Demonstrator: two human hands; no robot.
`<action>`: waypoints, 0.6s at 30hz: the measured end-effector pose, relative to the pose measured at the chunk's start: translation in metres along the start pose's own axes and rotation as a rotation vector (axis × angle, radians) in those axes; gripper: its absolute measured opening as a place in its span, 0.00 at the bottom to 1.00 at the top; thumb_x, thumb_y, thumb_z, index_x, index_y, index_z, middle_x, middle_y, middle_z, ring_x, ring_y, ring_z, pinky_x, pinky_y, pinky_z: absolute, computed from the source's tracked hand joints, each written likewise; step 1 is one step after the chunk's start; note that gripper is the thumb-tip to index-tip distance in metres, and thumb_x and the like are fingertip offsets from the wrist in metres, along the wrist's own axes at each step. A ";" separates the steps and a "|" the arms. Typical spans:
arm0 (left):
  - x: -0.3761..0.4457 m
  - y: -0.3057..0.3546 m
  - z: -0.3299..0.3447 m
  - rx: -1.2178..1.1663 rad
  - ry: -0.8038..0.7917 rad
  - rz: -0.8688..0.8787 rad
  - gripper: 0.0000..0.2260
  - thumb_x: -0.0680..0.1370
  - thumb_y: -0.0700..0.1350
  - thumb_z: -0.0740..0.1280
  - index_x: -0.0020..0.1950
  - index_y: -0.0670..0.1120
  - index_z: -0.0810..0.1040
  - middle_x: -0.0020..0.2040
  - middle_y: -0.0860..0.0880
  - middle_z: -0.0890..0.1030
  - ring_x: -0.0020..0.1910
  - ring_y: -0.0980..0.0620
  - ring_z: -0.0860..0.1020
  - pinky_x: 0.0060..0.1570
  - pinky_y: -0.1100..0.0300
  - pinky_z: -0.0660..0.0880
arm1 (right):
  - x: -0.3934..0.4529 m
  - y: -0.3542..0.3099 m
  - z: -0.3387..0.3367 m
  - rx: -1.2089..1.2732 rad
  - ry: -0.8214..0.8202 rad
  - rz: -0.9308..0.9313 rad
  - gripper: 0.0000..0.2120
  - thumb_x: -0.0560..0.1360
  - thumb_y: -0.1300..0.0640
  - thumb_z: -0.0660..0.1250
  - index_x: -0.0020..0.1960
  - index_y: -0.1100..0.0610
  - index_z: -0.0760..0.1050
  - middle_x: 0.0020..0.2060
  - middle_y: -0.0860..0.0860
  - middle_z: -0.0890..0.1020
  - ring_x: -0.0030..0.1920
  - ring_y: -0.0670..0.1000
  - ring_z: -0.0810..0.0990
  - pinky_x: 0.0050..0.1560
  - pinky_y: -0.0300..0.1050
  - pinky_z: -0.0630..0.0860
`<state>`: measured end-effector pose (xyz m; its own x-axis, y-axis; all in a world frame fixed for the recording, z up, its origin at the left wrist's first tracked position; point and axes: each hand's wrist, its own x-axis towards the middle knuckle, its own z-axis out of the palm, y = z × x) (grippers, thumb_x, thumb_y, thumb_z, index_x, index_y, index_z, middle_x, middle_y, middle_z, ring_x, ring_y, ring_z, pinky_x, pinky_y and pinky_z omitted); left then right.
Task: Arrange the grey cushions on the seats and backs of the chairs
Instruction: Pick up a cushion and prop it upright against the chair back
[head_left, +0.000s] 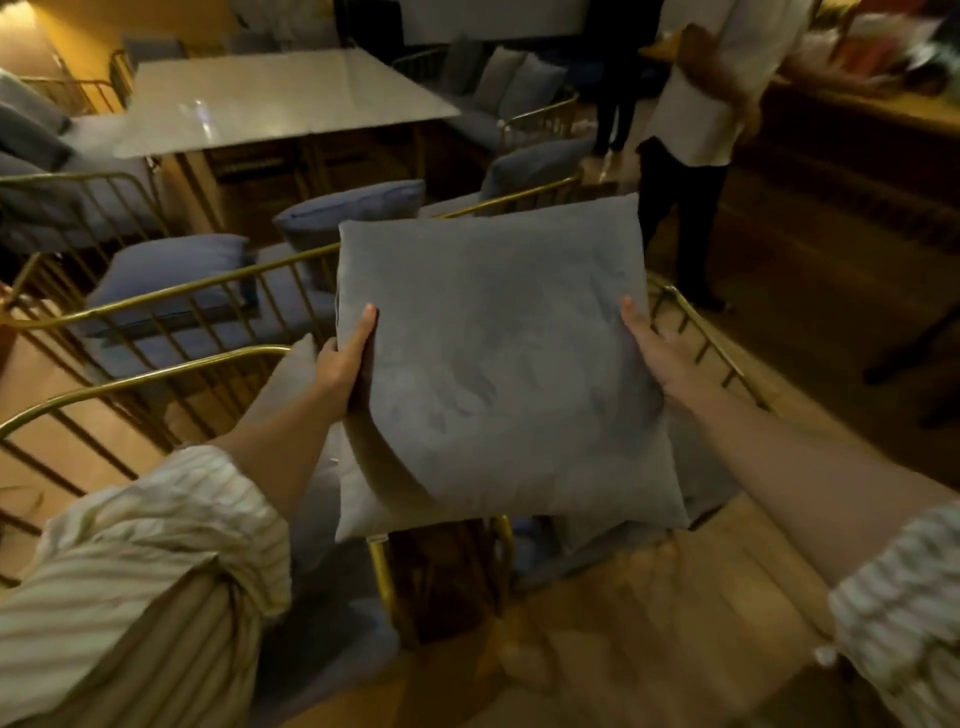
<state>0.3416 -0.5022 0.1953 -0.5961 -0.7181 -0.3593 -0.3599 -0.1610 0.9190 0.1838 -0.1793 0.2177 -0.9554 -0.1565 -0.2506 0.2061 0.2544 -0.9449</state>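
Square grey cushion (498, 364) is hanging flat between both hands, right over the gold-framed chair (701, 332).

The left hand (343, 358) is clamping the left edge, the right hand (657, 353) is gripping the right edge, both equally near; the cushion is tilting face-up, its far edge pointing toward the chair back, so I'd say it is heading forward and down.

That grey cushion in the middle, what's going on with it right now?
A person in striped sleeves holds a square grey fabric cushion by its side edges, left hand and right hand, above a gold metal-railed chair. It isn't set down yet. Other grey cushions already sit on neighbouring chairs beside a pale tabletop.
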 end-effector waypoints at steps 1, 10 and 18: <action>-0.003 0.003 0.020 -0.019 -0.010 0.020 0.43 0.70 0.73 0.63 0.76 0.48 0.64 0.71 0.49 0.71 0.69 0.42 0.71 0.72 0.44 0.65 | 0.004 0.001 -0.014 0.026 -0.009 0.014 0.46 0.63 0.25 0.68 0.69 0.56 0.73 0.60 0.51 0.79 0.58 0.53 0.79 0.60 0.47 0.74; 0.011 0.044 0.135 -0.068 -0.100 0.061 0.56 0.58 0.74 0.72 0.78 0.50 0.56 0.75 0.48 0.67 0.73 0.42 0.67 0.73 0.39 0.62 | 0.086 0.006 -0.077 0.140 0.053 0.006 0.58 0.52 0.25 0.75 0.75 0.50 0.64 0.69 0.48 0.74 0.69 0.54 0.73 0.68 0.56 0.69; 0.089 0.071 0.207 -0.199 -0.061 -0.033 0.53 0.59 0.73 0.74 0.78 0.52 0.61 0.74 0.49 0.68 0.71 0.43 0.68 0.73 0.40 0.61 | 0.214 -0.003 -0.082 0.109 0.045 -0.032 0.52 0.53 0.26 0.76 0.71 0.47 0.68 0.65 0.45 0.77 0.66 0.52 0.75 0.67 0.54 0.73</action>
<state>0.1145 -0.4375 0.1951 -0.6311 -0.6687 -0.3932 -0.2350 -0.3182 0.9184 -0.0391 -0.1348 0.1838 -0.9698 -0.1194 -0.2128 0.1952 0.1440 -0.9701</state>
